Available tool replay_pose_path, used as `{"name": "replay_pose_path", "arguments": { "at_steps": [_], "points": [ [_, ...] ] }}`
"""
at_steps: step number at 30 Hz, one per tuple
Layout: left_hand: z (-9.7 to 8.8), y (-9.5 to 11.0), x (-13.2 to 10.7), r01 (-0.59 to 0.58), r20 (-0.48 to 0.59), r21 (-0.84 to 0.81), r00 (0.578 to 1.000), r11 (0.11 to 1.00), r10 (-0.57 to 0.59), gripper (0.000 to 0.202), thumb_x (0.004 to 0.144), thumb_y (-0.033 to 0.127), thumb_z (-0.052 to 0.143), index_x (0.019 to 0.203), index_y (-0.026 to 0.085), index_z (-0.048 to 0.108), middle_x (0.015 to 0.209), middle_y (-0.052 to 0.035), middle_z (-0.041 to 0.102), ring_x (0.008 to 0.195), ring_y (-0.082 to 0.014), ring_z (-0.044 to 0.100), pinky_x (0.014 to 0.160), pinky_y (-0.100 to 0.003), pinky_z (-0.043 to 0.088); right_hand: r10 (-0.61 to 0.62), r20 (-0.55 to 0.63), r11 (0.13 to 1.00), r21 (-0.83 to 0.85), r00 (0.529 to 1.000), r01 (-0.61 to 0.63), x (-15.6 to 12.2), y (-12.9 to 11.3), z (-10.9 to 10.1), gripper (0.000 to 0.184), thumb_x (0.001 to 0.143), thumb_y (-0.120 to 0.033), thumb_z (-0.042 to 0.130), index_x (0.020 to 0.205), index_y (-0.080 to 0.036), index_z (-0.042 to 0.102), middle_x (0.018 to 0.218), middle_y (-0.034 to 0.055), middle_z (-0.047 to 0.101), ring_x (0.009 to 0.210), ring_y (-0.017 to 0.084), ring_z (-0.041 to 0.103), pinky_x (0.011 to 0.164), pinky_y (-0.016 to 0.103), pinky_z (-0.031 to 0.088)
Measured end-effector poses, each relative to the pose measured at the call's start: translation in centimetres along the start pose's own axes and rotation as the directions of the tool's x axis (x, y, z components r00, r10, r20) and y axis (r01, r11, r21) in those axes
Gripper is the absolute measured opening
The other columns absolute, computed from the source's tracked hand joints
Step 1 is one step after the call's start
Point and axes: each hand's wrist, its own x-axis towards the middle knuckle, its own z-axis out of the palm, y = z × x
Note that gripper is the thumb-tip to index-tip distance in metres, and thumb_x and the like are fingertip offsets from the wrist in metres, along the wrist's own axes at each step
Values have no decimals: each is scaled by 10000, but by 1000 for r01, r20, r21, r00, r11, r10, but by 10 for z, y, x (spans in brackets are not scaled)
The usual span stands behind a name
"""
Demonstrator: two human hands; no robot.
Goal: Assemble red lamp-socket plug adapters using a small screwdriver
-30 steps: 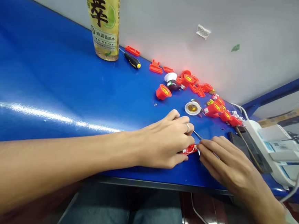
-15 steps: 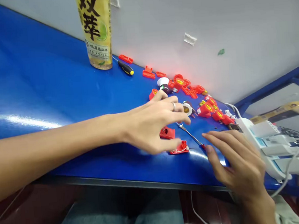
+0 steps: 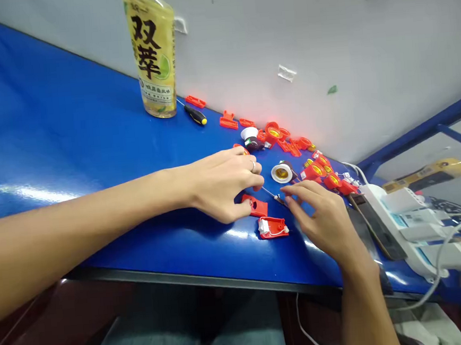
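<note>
Thin metal shaft [image 3: 272, 194]: lies flat on blue table [image 3: 71, 132], just right of frame centre, in the narrow gap between both sets of fingertips; long axis slants from upper left to lower right; far end partly hidden, so full length not legible. Left hand [image 3: 219, 186]: comes in from the left edge, fingers curled and close together, tips just beside the upper-left end of the shaft, thumb against small red cover [image 3: 258, 207]; whether gripping or merely touching, cannot tell. Right hand [image 3: 324, 221]: comes up from the lower right, arched over the table, fingers loosely apart, thumb and forefinger tips converging on the lower-right end of the shaft; contact likely, a firm pinch not confirmable. Nearer of the two to the shaft: about equal, one hand at each end. Red housing [image 3: 273, 227] with white insert: below the shaft, between both hands, touched by neither. White lamp socket [image 3: 281, 173]: just above the shaft, apart from it. Heap of red parts [image 3: 322, 170]: further right, along the wall. Bottle [image 3: 153, 61]: upper left, upright, well apart. Power strip [image 3: 418, 227]: right edge.
</note>
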Motion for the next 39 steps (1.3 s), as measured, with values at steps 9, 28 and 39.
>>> {"name": "replay_pose_path", "arguments": {
  "at_steps": [9,28,39],
  "points": [
    [6,6,2,-66,-20,124,997,990,69,137,802,251,575,760,166,674,780,-84,675,756,-226,593,806,-385,427,35,89,999,-20,995,-33,0,4,7,103,947,-261,608,935,-226,704,911,25,688,875,194,657,758,306,476],
    [12,25,1,-151,-70,33,986,988,153,358,825,515,670,754,165,655,772,-50,639,743,-196,530,755,-373,367,-5,217,994,107,976,-19,-33,-4,-43,75,967,-182,589,914,-235,596,772,-63,591,667,63,545,656,179,427],
    [16,25,1,-158,-49,-75,987,985,155,162,849,321,672,765,183,657,885,-48,649,781,-182,542,764,-364,353,-65,244,992,120,968,36,-25,-8,-25,87,996,-142,534,976,-214,578,907,5,632,821,136,590,752,269,444]
  ]
}}
